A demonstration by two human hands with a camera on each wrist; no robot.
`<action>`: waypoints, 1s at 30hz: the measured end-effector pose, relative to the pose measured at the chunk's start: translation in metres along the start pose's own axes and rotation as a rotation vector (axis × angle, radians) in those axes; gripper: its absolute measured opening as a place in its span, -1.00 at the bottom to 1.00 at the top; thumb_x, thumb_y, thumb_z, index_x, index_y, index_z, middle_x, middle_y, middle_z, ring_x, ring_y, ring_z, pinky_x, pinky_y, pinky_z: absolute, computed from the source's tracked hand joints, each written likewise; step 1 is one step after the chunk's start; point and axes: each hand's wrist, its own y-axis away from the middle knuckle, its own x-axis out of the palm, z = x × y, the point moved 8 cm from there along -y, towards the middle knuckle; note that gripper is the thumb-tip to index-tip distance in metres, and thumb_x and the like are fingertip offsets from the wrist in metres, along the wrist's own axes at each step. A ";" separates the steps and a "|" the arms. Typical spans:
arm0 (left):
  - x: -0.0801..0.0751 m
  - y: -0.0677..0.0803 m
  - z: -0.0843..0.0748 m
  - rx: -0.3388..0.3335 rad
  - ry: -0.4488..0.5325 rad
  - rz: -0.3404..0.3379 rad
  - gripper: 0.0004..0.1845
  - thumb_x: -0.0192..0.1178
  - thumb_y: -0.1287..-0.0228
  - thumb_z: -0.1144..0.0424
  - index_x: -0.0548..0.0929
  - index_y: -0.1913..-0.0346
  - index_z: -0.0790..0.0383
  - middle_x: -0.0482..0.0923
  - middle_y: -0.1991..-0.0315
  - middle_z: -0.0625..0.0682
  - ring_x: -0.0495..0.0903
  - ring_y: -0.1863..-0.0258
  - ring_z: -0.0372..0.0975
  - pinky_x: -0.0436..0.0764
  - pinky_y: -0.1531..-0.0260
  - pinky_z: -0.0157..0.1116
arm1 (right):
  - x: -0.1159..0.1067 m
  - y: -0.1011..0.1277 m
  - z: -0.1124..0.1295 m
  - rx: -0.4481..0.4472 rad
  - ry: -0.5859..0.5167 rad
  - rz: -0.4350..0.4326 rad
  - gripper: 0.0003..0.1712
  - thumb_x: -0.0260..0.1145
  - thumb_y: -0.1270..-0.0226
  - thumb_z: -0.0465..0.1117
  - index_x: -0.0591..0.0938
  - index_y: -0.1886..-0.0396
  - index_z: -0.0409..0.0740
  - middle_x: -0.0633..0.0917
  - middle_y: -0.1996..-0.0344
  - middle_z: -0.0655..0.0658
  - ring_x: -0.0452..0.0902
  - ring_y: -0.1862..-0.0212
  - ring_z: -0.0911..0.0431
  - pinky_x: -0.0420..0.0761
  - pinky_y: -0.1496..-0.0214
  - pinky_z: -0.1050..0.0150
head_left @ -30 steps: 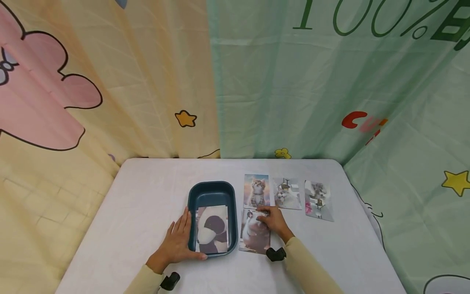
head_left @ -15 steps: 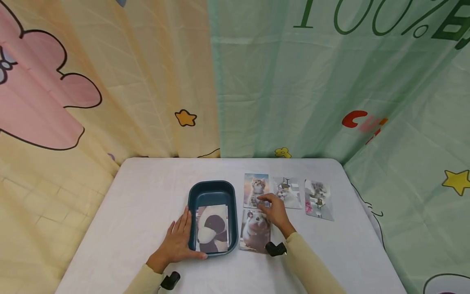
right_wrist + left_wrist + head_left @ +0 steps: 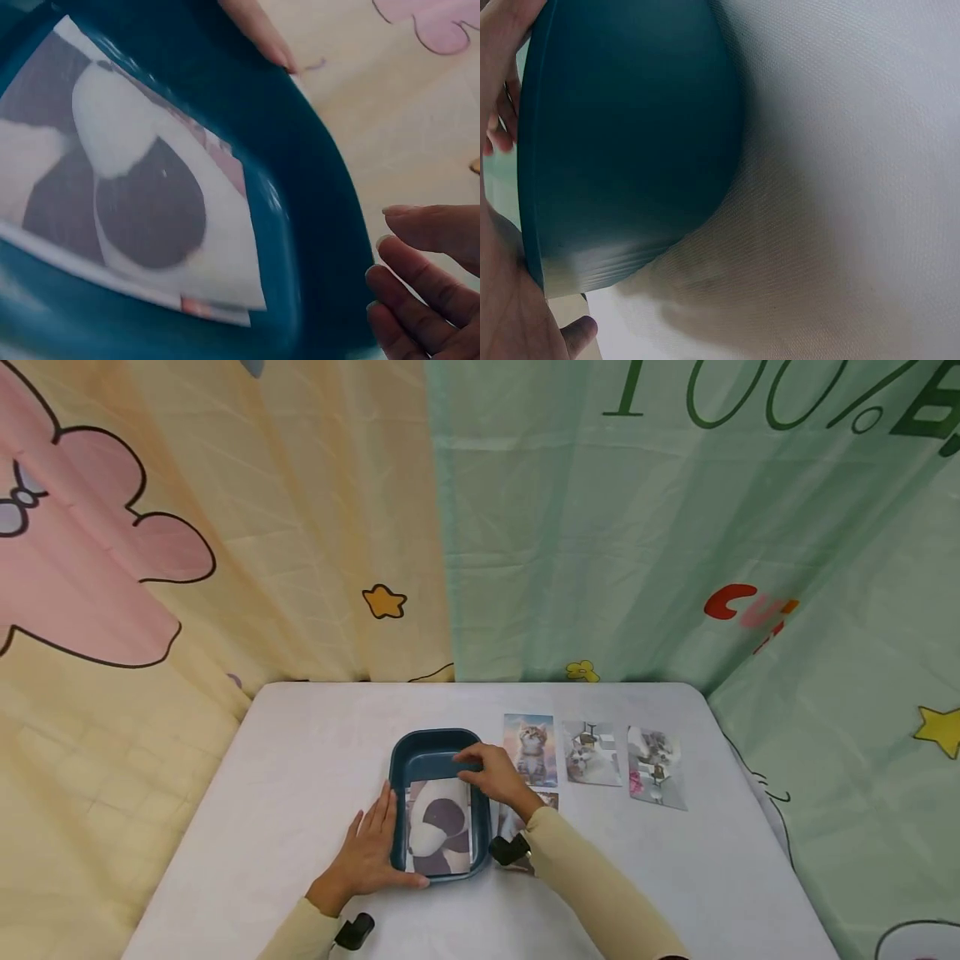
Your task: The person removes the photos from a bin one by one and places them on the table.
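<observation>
A dark teal tray stands left of the table's centre. In it lies a photo card with a close-up of dark and white patches. The right wrist view shows edges of another card under it. My left hand rests along the tray's left side, fingers straight, with the thumb at the near corner. Over the tray's right rim hovers my right hand, its fingers loosely bent, apart from the thumb and holding nothing. Its wrist and sleeve partly cover a hamster card beside the tray.
To the right of the tray, a kitten card and two greyish animal cards lie in a row on the white-covered table. Patterned curtains hang behind it. Each wrist carries a small black camera.
My right hand has lifted off the hamster card and moved left over the tray's right rim. The left hand stays at the tray.
</observation>
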 end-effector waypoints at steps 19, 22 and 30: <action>0.001 0.000 0.000 0.011 0.005 -0.007 0.56 0.22 0.38 -0.63 -0.15 -0.49 0.47 -0.32 -0.53 0.30 -0.10 -0.48 0.12 -0.04 -0.33 0.25 | 0.070 -0.025 -0.016 0.082 0.328 0.062 -0.63 0.40 -0.12 -0.31 0.69 0.03 -0.27 0.72 0.08 -0.17 0.62 0.01 -0.03 0.58 0.00 0.19; 0.002 0.000 0.001 0.009 0.002 -0.011 0.57 0.23 0.39 -0.63 -0.15 -0.48 0.48 -0.32 -0.53 0.30 -0.09 -0.48 0.12 -0.04 -0.33 0.25 | 0.072 -0.023 -0.014 0.068 0.290 0.089 -0.66 0.42 -0.12 -0.30 0.72 0.06 -0.23 0.73 0.10 -0.14 0.61 0.02 0.00 0.58 0.01 0.23; 0.000 0.000 -0.001 0.015 0.011 -0.012 0.57 0.26 0.38 -0.60 -0.15 -0.48 0.50 -0.31 -0.52 0.31 -0.09 -0.48 0.13 -0.04 -0.33 0.26 | 0.067 -0.019 -0.002 0.005 0.218 0.184 -0.66 0.41 -0.20 -0.25 0.71 0.00 -0.14 0.73 0.05 -0.03 0.59 -0.06 0.12 0.37 -0.27 0.11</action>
